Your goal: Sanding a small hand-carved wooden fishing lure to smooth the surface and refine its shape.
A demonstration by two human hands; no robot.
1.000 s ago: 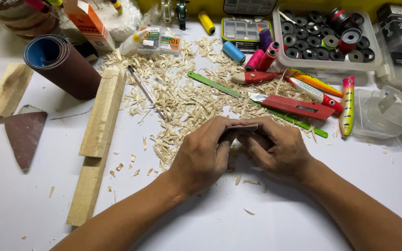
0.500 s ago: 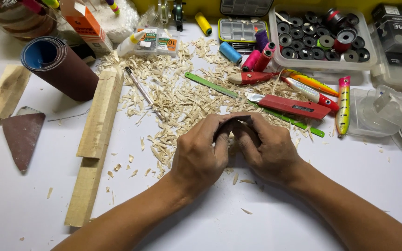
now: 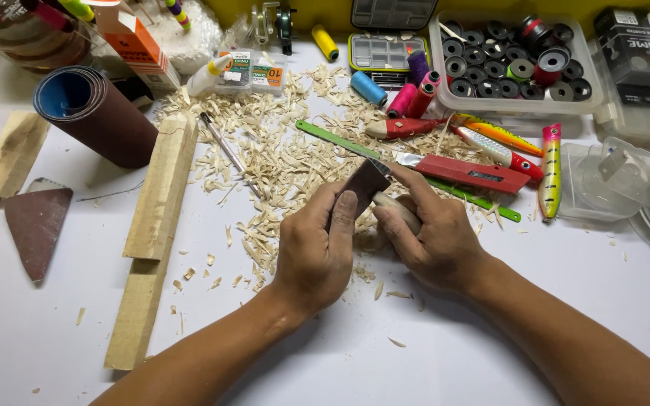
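Note:
My left hand [image 3: 317,248] pinches a small dark-brown piece of sandpaper [image 3: 362,184] and presses it against a pale carved wooden piece [image 3: 394,207]. My right hand [image 3: 434,233] grips that wooden piece from the right, fingers curled around it. Both hands meet just above the white table [image 3: 77,331], near a heap of wood shavings [image 3: 280,150]. Most of the wooden piece is hidden by my fingers.
A long wooden strip [image 3: 152,225] lies at left beside a sandpaper roll [image 3: 95,113] and a sandpaper scrap [image 3: 35,225]. A red utility knife [image 3: 468,171], green saw blade [image 3: 340,141], painted fishing lures [image 3: 549,169], thread spools [image 3: 408,98] and a tray of bobbins [image 3: 517,68] sit behind.
My hands have shifted from a closed clasp over the wooden piece; the sandpaper now stands up between them and the pale wood shows at my right fingers.

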